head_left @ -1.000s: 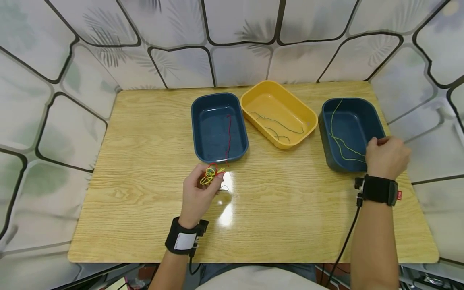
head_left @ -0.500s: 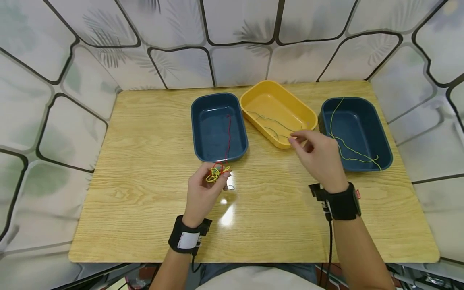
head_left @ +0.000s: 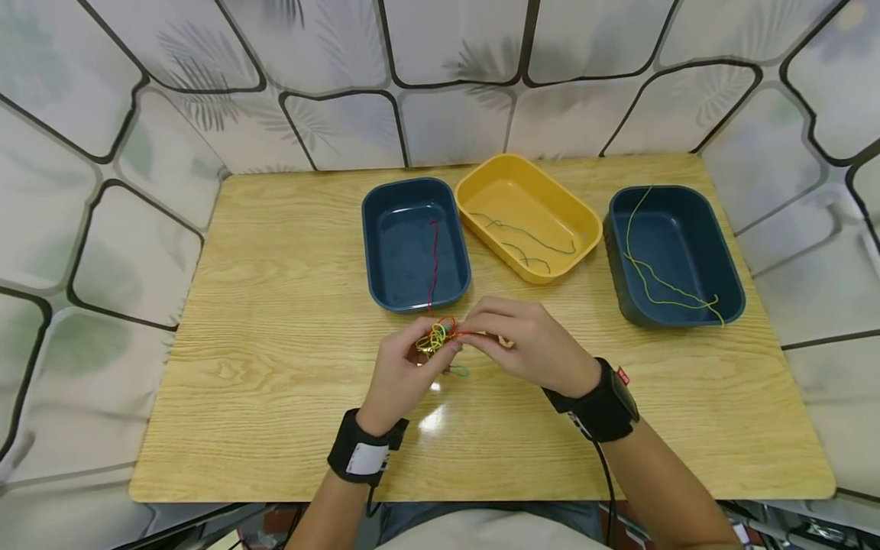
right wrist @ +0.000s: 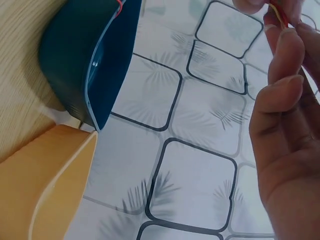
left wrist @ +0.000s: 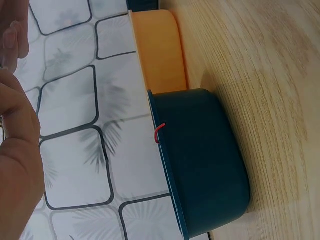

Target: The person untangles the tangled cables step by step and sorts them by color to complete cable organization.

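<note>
A tangled bundle of yellow, red and green string (head_left: 431, 341) sits in my left hand (head_left: 404, 370), which grips it between thumb and fingers above the table. From the right, my right hand (head_left: 529, 344) pinches a red strand at the bundle's edge; the right wrist view shows the red and yellow strands (right wrist: 281, 15) at its fingertips. Just beyond the hands stands a blue bin (head_left: 385, 252) with a red string (head_left: 435, 260) lying in it, one end over the near rim. A small green loop hangs below the bundle.
Beside the blue bin, a yellow bin (head_left: 512, 183) holds green strings (head_left: 525, 231). Farther right, another blue bin (head_left: 708, 244) contains yellow-green string (head_left: 646, 269), partly over its rims. A patterned curtain (head_left: 454, 114) surrounds the wooden table (head_left: 275, 305).
My right hand has left the right blue bin, crossed leftward past the yellow bin and come to the bundle, where it now pinches a red strand. My left hand has shifted slightly right.
</note>
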